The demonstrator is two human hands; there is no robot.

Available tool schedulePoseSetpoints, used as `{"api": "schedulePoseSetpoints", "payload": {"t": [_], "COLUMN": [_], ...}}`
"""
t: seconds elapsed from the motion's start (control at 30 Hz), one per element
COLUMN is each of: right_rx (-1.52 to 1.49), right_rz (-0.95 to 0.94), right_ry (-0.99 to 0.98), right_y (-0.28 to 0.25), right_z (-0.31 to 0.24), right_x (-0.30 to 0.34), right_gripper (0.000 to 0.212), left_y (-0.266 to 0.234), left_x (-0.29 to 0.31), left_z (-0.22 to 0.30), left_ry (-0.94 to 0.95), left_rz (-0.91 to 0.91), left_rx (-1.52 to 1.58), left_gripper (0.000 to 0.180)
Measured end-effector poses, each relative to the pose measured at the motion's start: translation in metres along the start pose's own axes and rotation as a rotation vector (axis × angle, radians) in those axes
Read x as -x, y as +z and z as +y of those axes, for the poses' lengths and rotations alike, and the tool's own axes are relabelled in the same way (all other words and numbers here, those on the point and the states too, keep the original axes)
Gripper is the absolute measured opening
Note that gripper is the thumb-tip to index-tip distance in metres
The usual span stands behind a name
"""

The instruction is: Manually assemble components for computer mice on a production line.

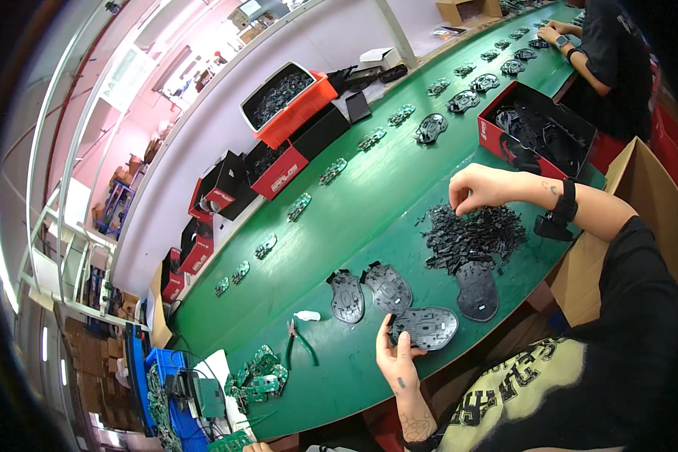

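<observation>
Left hand: I see my left hand [397, 360] at the near edge of the green table [339, 218], its fingers curled around the edge of a black plastic shell [426, 328] that lies flat in front of me.
Right hand: my right hand [481, 188] hangs over the far edge of the pile of small black parts [471, 235], fingertips pinched together; I cannot tell whether a piece sits between them.
Other shells: three more black shells lie close by, two [347, 296] [389, 287] just beyond the held one and a third [477, 291] beside the pile.
Tools: green-handled pliers [300, 343] and a small white bottle [307, 316] rest to my left.
Boards: green circuit boards [259, 379] are stacked near the left corner, and a row of them [333, 171] runs along the belt.
Bins: a red-and-black box [539, 129] of dark parts stands beyond the pile.
Co-worker: another person's hands [554, 34] work at the far end.
</observation>
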State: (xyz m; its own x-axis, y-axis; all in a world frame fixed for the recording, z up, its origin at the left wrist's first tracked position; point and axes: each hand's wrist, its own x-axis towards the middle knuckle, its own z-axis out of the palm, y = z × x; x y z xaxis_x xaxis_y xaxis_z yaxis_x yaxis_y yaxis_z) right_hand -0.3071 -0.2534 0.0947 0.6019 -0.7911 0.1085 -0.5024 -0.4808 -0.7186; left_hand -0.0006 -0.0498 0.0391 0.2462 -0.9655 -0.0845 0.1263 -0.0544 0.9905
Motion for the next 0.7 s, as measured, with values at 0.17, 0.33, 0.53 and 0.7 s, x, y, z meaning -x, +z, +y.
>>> {"api": "schedulePoseSetpoints", "payload": {"t": [0.17,0.33,0.53,0.7], "right_rx": [-0.004,-0.555,-0.893,-0.754], "right_rz": [-0.035,-0.111,-0.029,-0.010], "right_ry": [0.074,0.322,0.463,0.399], "right_y": [0.002,0.003,0.011,0.023], "right_z": [0.003,0.004,-0.007,-0.024], "right_x": [-0.003,-0.006,-0.002,0.000], "right_gripper": [0.017,0.015,0.026,0.026], "left_y": [-0.001,0.005,0.024,0.037], "left_x": [-0.001,-0.001,-0.006,-0.011], "left_z": [-0.011,-0.003,0.008,0.010], "left_ry": [-0.133,-0.235,-0.179,-0.030], "left_rz": [-0.041,-0.101,-0.086,-0.076], "left_rx": [0.134,0.199,0.212,0.144], "left_gripper": [0.044,0.047,0.052,0.057]}}
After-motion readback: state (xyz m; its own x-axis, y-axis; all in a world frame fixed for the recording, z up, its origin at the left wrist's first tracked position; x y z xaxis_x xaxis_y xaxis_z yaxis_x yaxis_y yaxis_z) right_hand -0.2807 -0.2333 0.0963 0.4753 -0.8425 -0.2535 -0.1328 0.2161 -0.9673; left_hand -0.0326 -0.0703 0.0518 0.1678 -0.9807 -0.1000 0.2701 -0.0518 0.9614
